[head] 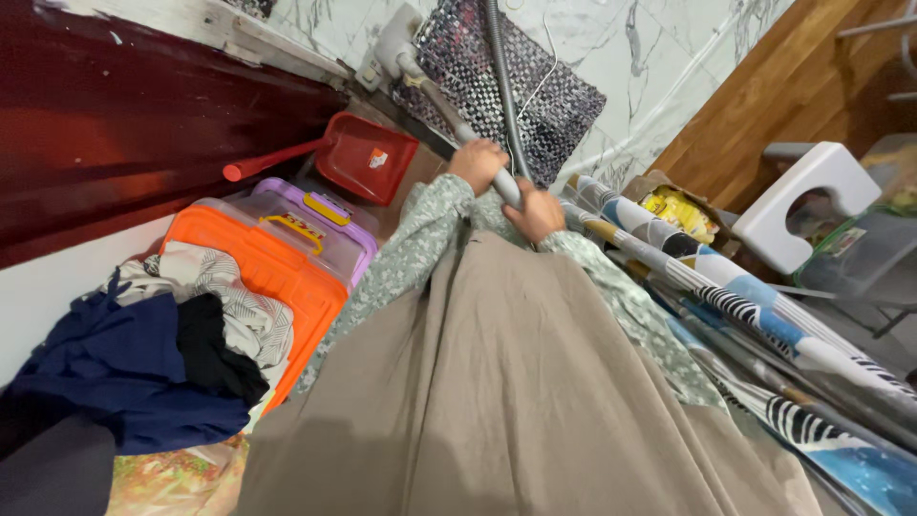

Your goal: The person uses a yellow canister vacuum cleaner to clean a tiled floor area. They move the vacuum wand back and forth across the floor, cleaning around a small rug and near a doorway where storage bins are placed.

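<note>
Both hands grip a grey vacuum wand (435, 91) that runs up and left to a pale floor head (394, 38) resting at the edge of a dark woven mat (535, 96). My left hand (478, 162) holds the wand higher up; my right hand (537, 212) closes around it just below. A grey ribbed hose (503, 76) rises from the grip toward the top of the view. Grey-green patterned sleeves cover both arms, and taupe cloth fills the lower middle of the view.
A red dustpan (361, 155) lies by a dark red wooden panel (124, 124). Orange (277, 272) and purple (320, 215) plastic boxes sit left, with piled clothes (143, 354). Rolled patterned mats (745, 306), a white stool (812, 196) and a clear bin (860, 258) crowd the right.
</note>
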